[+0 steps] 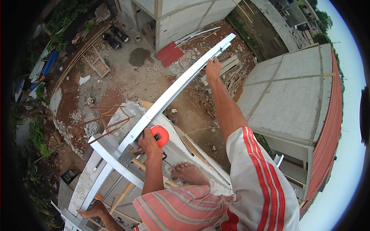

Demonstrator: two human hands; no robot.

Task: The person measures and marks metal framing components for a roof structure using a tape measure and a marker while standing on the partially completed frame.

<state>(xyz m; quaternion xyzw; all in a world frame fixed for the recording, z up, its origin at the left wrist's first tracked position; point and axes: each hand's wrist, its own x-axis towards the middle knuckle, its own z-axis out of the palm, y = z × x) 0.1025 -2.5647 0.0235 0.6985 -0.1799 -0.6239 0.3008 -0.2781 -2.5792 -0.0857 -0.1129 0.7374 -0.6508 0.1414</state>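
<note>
Apparently busy with steadying the beam [183,84] and perhaps lining it up or measuring it, judging by the tape [163,135] beside its near end; hard to name the exact step without any drawn-out blade in sight. Probably calls next for keeping the beam's far length from rolling or dipping, with care for balance at its near end.

Clasped round the beam just short of its far tip with the right grip [213,70], fingers curled on the right-hand edge. Closed on the tape with the left grip [149,143], just right of the beam's near end; impossible to make out, with fingertips partly hidden, any pressing against the beam too.

Slanting away from beside the left grip, past the right grip, and out over the yard [115,86] below the beam. Meeting, or nearly meeting, the crosspiece [122,168] at the beam's near end, without clear sight of the contact. Close by, left of that end, rusty rebar [110,131]; to its right, a bare foot [189,172].
</note>
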